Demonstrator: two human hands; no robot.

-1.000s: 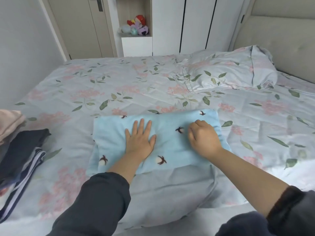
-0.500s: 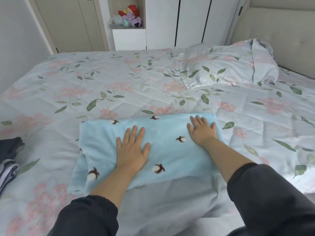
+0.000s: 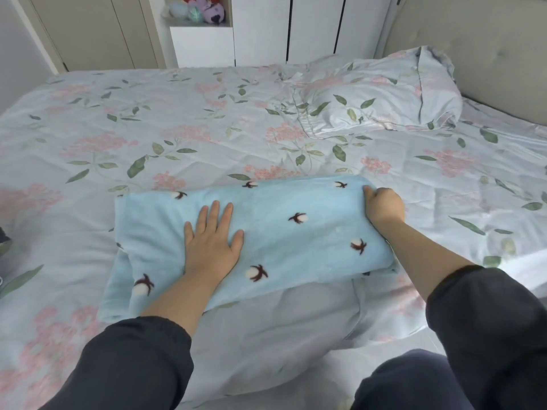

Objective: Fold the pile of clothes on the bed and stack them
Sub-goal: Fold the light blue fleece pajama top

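Note:
A light blue fleece garment (image 3: 296, 232) with dark and white cotton-boll prints lies folded into a long rectangle on the floral bed (image 3: 148, 137), right in front of me. My left hand (image 3: 211, 241) rests flat on its left half, fingers spread, palm down. My right hand (image 3: 383, 207) is curled over the garment's right end, fingers closed on that edge. A lower layer of the same blue cloth sticks out at the bottom left.
A floral pillow (image 3: 384, 96) lies at the back right against the beige headboard (image 3: 473, 45). A sliver of dark clothing (image 3: 3, 235) shows at the left edge. Wardrobe doors and a shelf with plush toys (image 3: 201, 8) stand behind the bed.
My right hand slid from lying flat on the garment to its right end and closed on the edge. My view shifted right, so the clothes pile on the left has almost left the frame.

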